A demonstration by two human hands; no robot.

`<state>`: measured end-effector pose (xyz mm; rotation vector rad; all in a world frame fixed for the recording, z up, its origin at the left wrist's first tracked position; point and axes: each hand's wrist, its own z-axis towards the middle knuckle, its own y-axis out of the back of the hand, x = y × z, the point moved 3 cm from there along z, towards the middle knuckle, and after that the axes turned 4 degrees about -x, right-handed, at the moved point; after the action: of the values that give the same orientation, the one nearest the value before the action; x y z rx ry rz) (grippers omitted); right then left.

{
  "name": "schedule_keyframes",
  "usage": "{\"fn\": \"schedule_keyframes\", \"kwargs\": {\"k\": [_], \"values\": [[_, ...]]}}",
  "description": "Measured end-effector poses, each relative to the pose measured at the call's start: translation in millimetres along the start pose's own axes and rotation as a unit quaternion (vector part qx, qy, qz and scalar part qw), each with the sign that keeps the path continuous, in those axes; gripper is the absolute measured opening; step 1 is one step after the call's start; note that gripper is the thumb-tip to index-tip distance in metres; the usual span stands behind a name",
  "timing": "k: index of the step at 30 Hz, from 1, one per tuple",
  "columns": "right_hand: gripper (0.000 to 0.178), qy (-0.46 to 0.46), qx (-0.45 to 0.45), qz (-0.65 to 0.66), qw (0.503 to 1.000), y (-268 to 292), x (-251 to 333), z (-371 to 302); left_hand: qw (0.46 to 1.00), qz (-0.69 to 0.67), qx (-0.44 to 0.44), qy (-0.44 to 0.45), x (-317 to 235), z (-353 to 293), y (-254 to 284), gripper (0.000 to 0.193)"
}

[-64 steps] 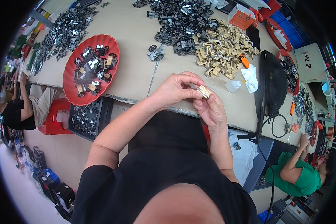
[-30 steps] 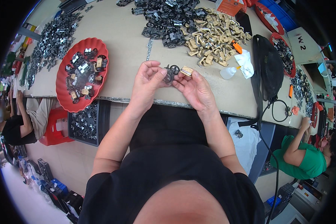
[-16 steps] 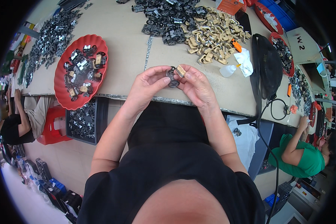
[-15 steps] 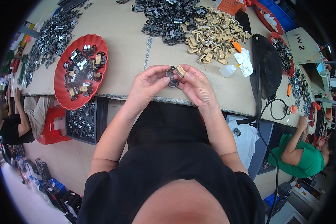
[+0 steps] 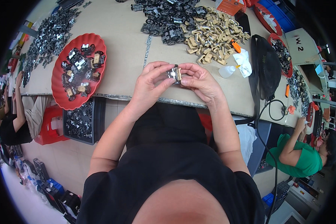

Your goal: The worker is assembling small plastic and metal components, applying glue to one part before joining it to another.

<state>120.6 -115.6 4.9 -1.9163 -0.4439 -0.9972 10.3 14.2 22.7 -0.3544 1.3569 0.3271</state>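
Note:
Just above the table's near edge, my left hand pinches a toy car chassis, dark with a shiny silvery part. Against its right side sits a tan plastic toy car body part, gripped between the thumb and fingers of my right hand. The two pieces touch; whether they are joined I cannot tell. Fingers cover much of both. Beyond my hands lie a heap of tan body parts and, left of it, a heap of black wheeled chassis.
A red scalloped tray on the left holds several tan-and-black cars. Right of my hands stand a small white bottle, a white tissue and a black bag. A person in green works at the right.
The tan part and the chassis have come together, where they were slightly apart. The chassis has turned, now showing its silvery part. My right hand has closed in over the pieces.

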Motion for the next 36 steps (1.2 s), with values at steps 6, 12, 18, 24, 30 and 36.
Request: {"fn": "schedule_keyframes", "kwargs": {"k": [6,12,18,24,30,36], "values": [[0.038,-0.044,-0.02,-0.037,0.998,-3.6,6.0,2.2,0.996,0.079,0.013,-0.024,0.2,-0.7,2.2,0.034],[0.036,-0.051,-0.037,-0.05,0.997,-5.8,7.3,3.4,1.0,0.011,0.003,0.017,5.8,-1.0,4.7,0.033],[0.034,-0.015,-0.056,-0.073,0.996,-6.3,0.0,1.7,1.0,-0.004,-0.002,0.015,8.5,-2.7,2.3,0.032],[0.037,0.022,-0.066,-0.083,0.994,-4.3,-3.3,2.7,1.0,-0.002,0.006,0.025,5.6,-1.9,1.2,0.033],[0.038,0.014,-0.06,-0.059,0.996,-5.7,-1.3,3.3,1.0,-0.01,0.001,0.025,6.6,-2.6,0.8,0.032],[0.038,0.019,-0.064,-0.055,0.996,-7.8,-1.8,3.3,0.999,-0.017,-0.003,0.035,5.4,-3.0,1.4,0.032]]}}
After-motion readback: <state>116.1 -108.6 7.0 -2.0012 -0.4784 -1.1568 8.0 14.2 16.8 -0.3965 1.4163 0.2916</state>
